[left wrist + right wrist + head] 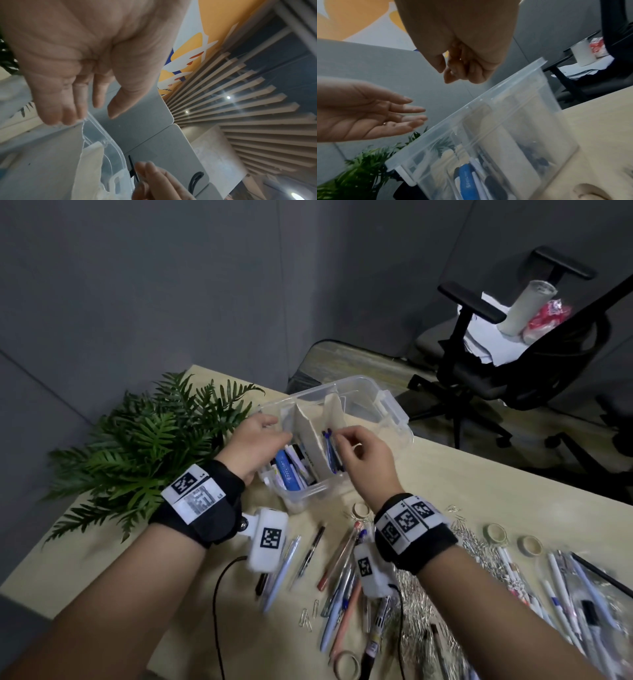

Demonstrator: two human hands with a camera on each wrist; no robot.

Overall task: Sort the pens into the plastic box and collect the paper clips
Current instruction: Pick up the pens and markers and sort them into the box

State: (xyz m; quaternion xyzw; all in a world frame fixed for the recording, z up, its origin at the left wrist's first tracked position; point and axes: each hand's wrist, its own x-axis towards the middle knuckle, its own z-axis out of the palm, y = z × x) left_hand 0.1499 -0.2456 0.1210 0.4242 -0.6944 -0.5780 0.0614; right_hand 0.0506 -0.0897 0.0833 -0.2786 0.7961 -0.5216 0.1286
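One plastic box (394, 409), two card dividers (308, 429), four tape rolls (529, 545), one plant (144, 446), one chair (534, 364).

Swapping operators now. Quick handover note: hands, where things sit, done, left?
Left hand: open, fingertips on the clear plastic box rim.
Right hand: fingers curled over the middle compartment, apparently empty.
Done: thick blue marker and several pens in the left compartment, dark blue pens in the middle.
Left: loose pens and silver paper clips on the beige table.
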